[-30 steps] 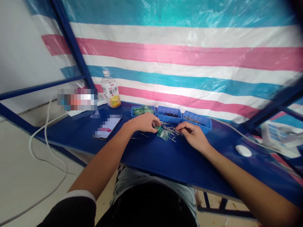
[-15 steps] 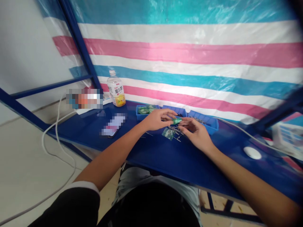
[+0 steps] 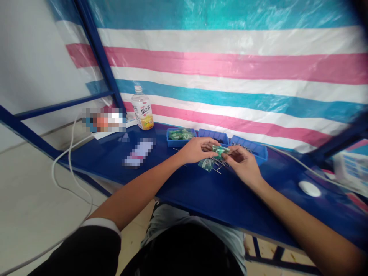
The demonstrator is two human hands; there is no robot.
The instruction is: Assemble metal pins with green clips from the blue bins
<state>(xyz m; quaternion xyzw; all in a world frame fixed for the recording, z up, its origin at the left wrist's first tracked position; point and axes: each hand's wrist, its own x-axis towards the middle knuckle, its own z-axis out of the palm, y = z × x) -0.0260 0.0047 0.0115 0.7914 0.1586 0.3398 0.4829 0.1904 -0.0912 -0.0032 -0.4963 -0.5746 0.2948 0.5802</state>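
Observation:
Between my two hands is a small green plastic bag [image 3: 220, 150], stretched out flat above the table. My left hand [image 3: 198, 148] pinches its left end, and my right hand [image 3: 242, 160] pinches its right end. What the bag contains is too small to make out. Just below lie loose thin metal pins [image 3: 219, 167] and another green plastic bag [image 3: 206, 165]. Behind my left hand stands a blue bin [image 3: 179, 143] filled with green bags. A middle blue bin [image 3: 211, 133] holds dark small parts, and the right blue bin [image 3: 260, 152] holds metal pins.
A drink bottle [image 3: 143, 111] stands at the back left of the blue table [image 3: 201, 191], with a blurred phone [image 3: 139, 153] in front of it. At the right lie a white round object [image 3: 309, 188] and a white cable [image 3: 299, 164]. A striped sheet [image 3: 230, 69] hangs behind.
The green bag, bunched and partly covered by my fingers before, is now spread wider between my hands. My right hand has shifted slightly right and down; the whole view has also shifted a little.

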